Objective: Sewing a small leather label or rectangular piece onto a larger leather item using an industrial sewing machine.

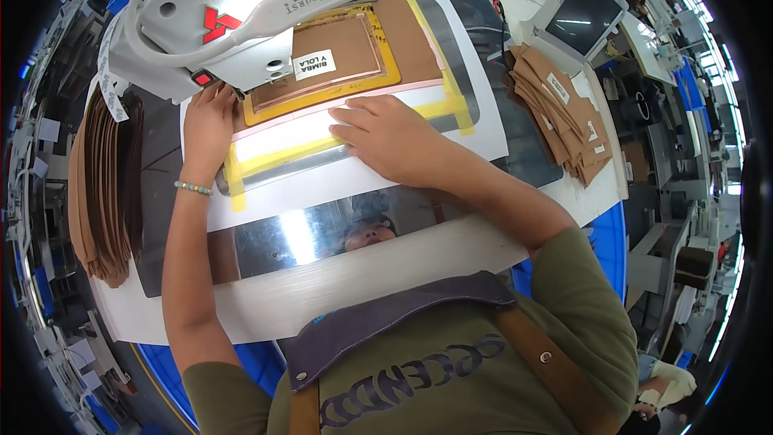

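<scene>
A brown panel (pixel 413 40) lies under the white sewing machine head (pixel 201 20). On it rests a yellow-edged frame (pixel 390 64) around a smaller brown piece with a white label (pixel 314 65). A pink strip (pixel 310 122) runs along the panel's near edge. My left hand (pixel 208 130) touches the panel's left end beside the machine head; its bent fingers are apart, the tips partly hidden. My right hand (pixel 388 135) lies palm down at the near edge, fingertips on the pink strip, fingers loosely spread, holding nothing. Yellow tape (pixel 286 159) borders the white sheet below.
Stacked brown pieces stand at the left (pixel 105 185); more brown pieces with white labels (pixel 555 105) lie at the right. Behind those is a dark screen (pixel 581 12). A shiny metal plate (pixel 322 235) lies nearest me, before the pale table edge (pixel 378 278). A cable (pixel 133 24) loops beside the machine.
</scene>
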Tool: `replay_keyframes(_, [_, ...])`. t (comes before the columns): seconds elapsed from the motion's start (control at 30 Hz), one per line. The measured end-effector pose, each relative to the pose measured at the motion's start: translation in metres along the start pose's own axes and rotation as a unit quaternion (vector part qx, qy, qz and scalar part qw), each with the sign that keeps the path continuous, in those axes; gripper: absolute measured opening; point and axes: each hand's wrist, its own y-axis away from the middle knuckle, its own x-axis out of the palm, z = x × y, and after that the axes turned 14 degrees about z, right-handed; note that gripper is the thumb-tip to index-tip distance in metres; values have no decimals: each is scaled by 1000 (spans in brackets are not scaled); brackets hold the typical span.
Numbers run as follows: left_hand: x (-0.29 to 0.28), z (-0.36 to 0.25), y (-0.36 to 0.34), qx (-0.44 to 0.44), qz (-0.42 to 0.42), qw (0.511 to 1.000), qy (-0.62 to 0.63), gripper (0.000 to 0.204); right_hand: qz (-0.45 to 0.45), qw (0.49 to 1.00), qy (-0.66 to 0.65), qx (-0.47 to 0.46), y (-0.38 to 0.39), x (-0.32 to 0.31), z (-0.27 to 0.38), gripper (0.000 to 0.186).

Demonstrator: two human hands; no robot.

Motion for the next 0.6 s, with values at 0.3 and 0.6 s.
replay_keyframes(0.3, [16,-36,-17,-73,-74,988,114,19,-67,994,-87,6,25,-3,-32,31])
replay_keyframes(0.6, [-48,62,51,-112,14,957,269,36,-92,991,-100,-1,23,1,-30,28])
